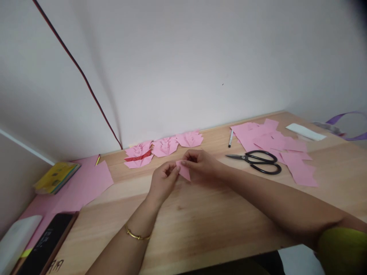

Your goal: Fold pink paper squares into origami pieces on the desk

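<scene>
Both of my hands meet over the middle of the wooden table (pixel 218 221). A small folded piece of pink paper (pixel 184 171) is pinched between them. My left hand (pixel 163 181) grips its left edge with closed fingers; a gold bangle sits on that wrist. My right hand (pixel 202 166) curls over the paper's right side, fingers pressed on it. Behind the hands, along the wall, lies a row of cut pink paper shapes (pixel 164 147).
Black scissors (pixel 258 161) lie to the right, next to a pen (pixel 231 138) and several loose pink sheets (pixel 275 147). A large pink sheet (pixel 86 183), a stack of coloured paper (pixel 56 176) and a dark phone-like slab (pixel 47 244) are at the left.
</scene>
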`<state>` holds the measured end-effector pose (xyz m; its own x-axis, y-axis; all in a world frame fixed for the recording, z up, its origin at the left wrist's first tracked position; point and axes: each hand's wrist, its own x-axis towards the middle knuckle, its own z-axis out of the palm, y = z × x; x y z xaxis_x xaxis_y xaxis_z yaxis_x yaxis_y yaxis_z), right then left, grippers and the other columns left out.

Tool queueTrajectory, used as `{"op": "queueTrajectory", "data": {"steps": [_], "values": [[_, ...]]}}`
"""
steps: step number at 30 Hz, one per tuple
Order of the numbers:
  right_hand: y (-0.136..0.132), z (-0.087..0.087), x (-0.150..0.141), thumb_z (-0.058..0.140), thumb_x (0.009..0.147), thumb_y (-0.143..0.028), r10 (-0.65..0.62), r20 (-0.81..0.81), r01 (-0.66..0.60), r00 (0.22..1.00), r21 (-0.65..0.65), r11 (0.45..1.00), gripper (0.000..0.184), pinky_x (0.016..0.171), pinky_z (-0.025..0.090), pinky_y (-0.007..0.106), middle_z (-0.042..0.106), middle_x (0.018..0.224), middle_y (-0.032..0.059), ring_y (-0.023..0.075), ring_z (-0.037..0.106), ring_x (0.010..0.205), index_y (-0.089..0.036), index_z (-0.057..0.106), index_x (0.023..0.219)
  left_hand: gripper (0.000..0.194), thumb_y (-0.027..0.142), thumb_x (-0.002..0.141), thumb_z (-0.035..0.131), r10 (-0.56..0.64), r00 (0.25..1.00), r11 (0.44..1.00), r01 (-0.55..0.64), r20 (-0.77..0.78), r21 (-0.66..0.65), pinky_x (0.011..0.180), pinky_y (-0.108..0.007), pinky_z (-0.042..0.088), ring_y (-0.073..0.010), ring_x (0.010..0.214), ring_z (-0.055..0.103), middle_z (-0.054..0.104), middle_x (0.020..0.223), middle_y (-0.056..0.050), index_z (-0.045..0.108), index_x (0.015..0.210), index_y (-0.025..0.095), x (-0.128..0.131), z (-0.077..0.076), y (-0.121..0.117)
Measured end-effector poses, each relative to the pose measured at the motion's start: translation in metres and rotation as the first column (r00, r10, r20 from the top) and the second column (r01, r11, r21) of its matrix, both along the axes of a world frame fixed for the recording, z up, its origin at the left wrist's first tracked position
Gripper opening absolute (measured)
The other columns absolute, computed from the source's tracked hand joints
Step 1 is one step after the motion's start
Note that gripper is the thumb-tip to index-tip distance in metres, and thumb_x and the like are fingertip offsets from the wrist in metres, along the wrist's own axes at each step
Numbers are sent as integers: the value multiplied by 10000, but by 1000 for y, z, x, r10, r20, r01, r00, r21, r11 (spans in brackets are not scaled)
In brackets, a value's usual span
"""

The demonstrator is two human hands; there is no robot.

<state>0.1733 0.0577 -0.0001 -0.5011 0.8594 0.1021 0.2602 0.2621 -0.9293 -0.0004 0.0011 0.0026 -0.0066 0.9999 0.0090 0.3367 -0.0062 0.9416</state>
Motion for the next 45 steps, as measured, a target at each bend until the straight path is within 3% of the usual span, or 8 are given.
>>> {"op": "queueTrajectory", "data": {"steps": [6,11,15,20,28,33,40,45], "values": [[-4,2,-2,577,799,-401,33,31,-34,999,31,999,244,562,334,230,518,669,-15,105,446,629,-162,588,747,232,379,732,644,2,1000,1000,-2,-4,-18,482,-195,317,-79,501,417,512,559,39,598,695,155,-3,-4,3],[-5,2,-1,568,805,-423,34,15,-35,999,39,999,268,572,341,232,527,684,-7,110,451,641,-160,591,759,260,397,711,665,6,1000,997,-3,27,-76,453,-189,288,-68,471,391,503,539,43,581,690,152,-2,-2,5],[-6,5,0,569,804,-418,35,42,-36,999,29,999,266,558,331,227,509,663,-18,102,443,621,-161,576,736,262,405,769,607,-39,999,997,41,37,-65,487,-195,339,-85,512,451,546,585,26,631,812,148,-2,-2,5],[-9,6,-1,547,822,-389,87,64,-88,994,9,996,237,571,340,228,531,684,-15,107,462,644,-163,579,759,214,338,816,547,-69,996,993,73,-48,89,735,-255,442,-152,789,584,668,838,-40,663,838,160,-4,-2,4],[-8,2,1,534,835,-366,116,73,-119,991,36,992,223,579,347,228,536,691,-14,109,471,654,-166,555,739,205,332,809,533,-27,978,994,49,-206,103,599,-230,394,-124,626,506,587,652,11,607,712,168,-3,2,1],[-5,-1,1,548,822,-376,118,76,-121,990,36,992,233,571,342,225,535,678,-21,103,466,634,-166,551,722,221,349,811,534,-32,981,994,51,-191,95,593,-228,391,-124,620,500,578,645,13,605,703,169,-3,1,1],[-6,2,-1,551,806,-379,21,40,-21,999,0,1000,240,551,320,222,490,646,-27,97,428,611,-162,550,704,270,408,808,546,-87,991,995,91,-100,35,587,-226,395,-125,611,502,605,674,0,666,810,167,-3,-3,4],[-10,7,-1,526,818,-355,51,44,-50,998,-12,999,212,551,326,221,492,660,-22,102,428,620,-161,565,740,251,383,808,547,-66,991,994,75,-118,74,624,-234,412,-133,651,527,623,696,-10,658,768,161,-2,0,2]]}}
